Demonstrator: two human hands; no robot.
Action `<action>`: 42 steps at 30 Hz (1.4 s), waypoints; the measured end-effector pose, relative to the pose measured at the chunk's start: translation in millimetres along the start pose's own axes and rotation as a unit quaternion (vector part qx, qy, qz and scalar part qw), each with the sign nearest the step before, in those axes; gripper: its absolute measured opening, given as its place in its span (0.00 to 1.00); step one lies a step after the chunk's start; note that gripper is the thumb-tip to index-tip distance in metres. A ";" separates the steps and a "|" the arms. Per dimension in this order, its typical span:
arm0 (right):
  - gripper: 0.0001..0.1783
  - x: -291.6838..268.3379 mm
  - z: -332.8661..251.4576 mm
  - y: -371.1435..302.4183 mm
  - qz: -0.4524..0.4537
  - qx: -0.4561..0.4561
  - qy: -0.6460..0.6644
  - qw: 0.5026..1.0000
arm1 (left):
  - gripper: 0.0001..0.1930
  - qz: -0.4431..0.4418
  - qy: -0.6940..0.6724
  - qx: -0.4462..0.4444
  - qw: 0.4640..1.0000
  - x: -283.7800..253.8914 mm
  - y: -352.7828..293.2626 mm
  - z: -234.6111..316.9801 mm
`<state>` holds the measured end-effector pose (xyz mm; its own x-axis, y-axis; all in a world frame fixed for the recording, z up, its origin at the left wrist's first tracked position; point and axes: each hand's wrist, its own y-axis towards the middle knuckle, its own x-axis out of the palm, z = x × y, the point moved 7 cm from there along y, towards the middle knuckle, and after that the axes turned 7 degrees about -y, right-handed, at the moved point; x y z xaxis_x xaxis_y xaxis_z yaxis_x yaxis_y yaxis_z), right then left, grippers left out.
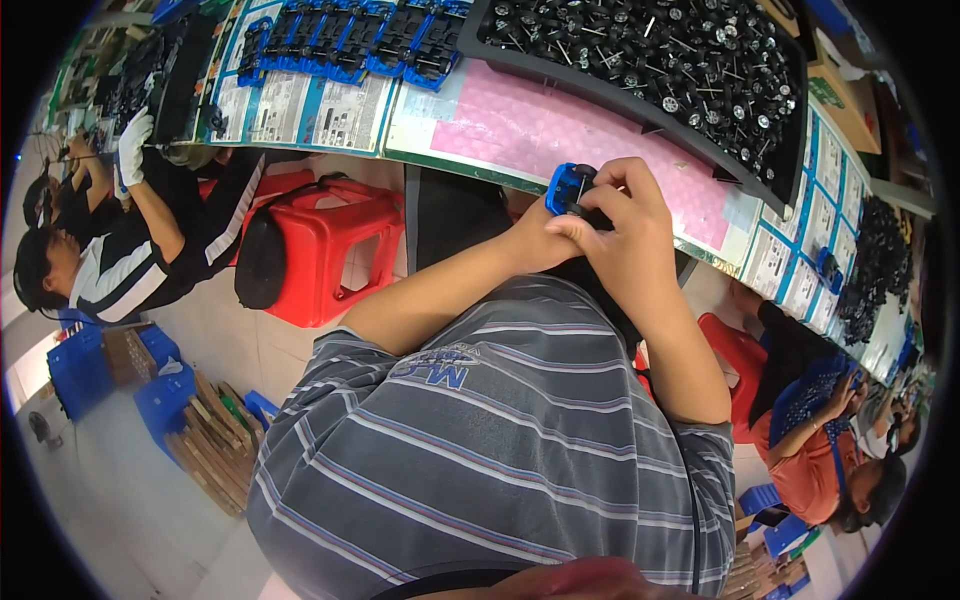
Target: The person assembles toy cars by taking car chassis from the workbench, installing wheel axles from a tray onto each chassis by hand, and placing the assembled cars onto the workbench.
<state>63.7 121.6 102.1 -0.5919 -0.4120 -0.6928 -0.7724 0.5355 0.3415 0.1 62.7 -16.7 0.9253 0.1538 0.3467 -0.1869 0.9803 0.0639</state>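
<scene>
Just off the table's near edge, both my hands are close together around a small blue toy car body (565, 188) with black wheels. My left hand (538, 238) holds the body from below and the left; its fingers are mostly hidden behind the car and my other hand. The bent fingers and thumb of my right hand (635, 220) close on a black wheel (590, 172) at the car's right side. Whether the wheel is fully seated, I cannot tell.
Beyond my hands, a dark tray (650, 122) holds many wheels on axles. Blue car bodies (350, 42) stand in a row at the far left. Black parts (880, 265) lie piled at right. A red stool (325, 250) and a co-worker's white glove (132, 150) are at left.
</scene>
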 end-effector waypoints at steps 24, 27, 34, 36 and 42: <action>0.14 21.9 112.8 -15.5 0.087 0.041 -0.210 0.973 | 0.29 0.407 -0.064 0.075 0.908 -228.0 -121.9 108.9; 0.11 26.0 115.8 -15.2 0.054 0.038 -0.242 0.968 | 0.31 0.532 0.036 0.056 0.844 -316.6 -161.9 138.2; 0.11 29.9 114.0 -11.7 0.053 0.026 -0.274 0.960 | 0.21 0.589 0.193 0.051 0.783 -491.2 -185.6 234.4; 0.11 29.5 116.1 -11.7 0.052 0.026 -0.278 0.959 | 0.20 0.598 0.213 0.025 0.773 -514.6 -170.7 250.5; 0.11 30.8 113.2 -13.5 0.050 0.039 -0.297 0.953 | 0.19 0.571 0.356 -0.051 0.738 -601.1 -113.9 233.8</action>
<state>82.0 185.1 4.2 -0.4094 0.1204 -0.9044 -0.6862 0.6127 0.3922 -612.0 -170.4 -13.6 0.1297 0.8773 -0.4621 -0.9867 0.1604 0.0276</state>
